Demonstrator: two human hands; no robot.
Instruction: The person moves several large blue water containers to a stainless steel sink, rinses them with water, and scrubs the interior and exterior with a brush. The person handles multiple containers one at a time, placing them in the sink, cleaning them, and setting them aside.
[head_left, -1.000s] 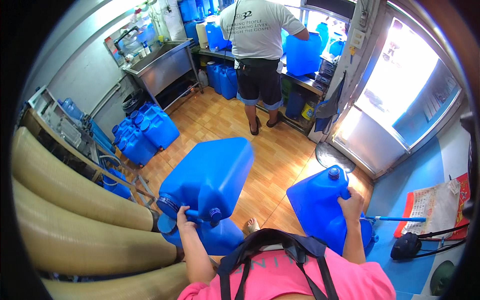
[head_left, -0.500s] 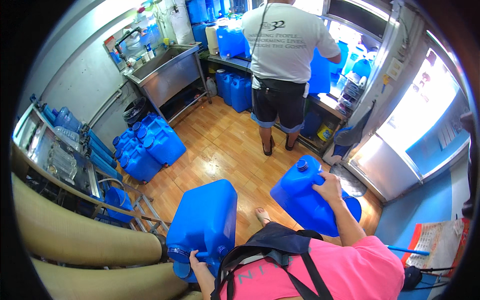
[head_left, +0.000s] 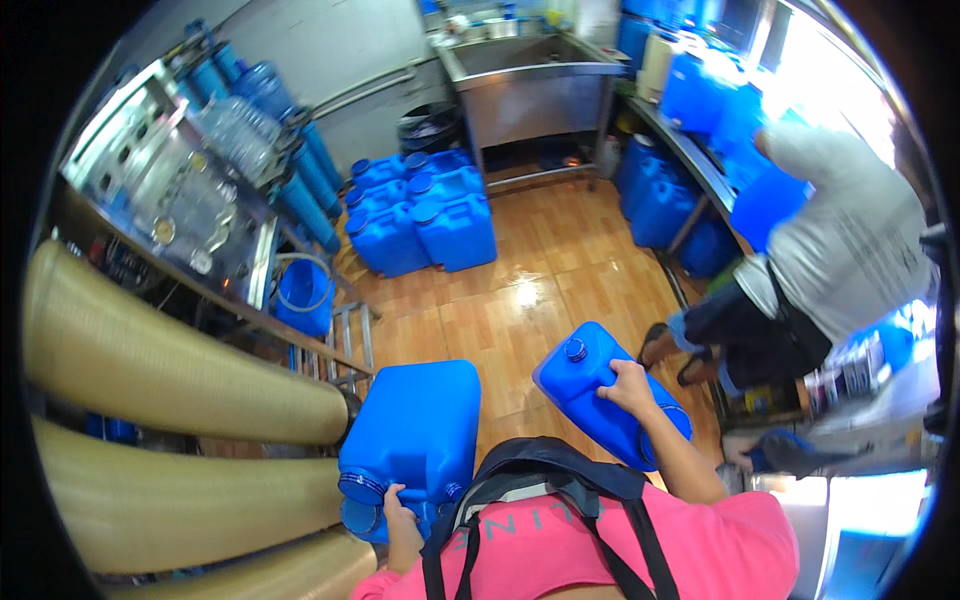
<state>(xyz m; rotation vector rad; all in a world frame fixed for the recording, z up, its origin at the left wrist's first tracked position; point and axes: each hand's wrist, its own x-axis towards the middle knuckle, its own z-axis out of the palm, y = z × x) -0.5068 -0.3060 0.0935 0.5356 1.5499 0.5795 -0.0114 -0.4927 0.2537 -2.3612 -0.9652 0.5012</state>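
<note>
My left hand [head_left: 402,515] is closed around the handle of a large blue plastic jerrycan [head_left: 420,410], tilted with its capped end toward me. Just below its ribbed cap shows another round blue part [head_left: 360,520]; I cannot tell whether it belongs to the same can. To the right, my right hand [head_left: 630,388] grips the handle of a second blue jerrycan [head_left: 575,395], which hangs slanted, its small cap at the far end and a wide round cap near my forearm. Both cans are held in front of my body, apart from each other.
Several blue jerrycans [head_left: 455,225] stand grouped on the wooden-patterned floor [head_left: 560,230] near a steel sink [head_left: 540,100]. Thick tan cylinders [head_left: 190,345] and a metal rack [head_left: 170,200] line the left. At right, a co-worker [head_left: 840,220] leans over a bench holding blue containers.
My view has swung to the right, bringing the sink and grouped jerrycans toward the middle. The co-worker now bends at the right side. Both my hands keep hold of their jerrycans.
</note>
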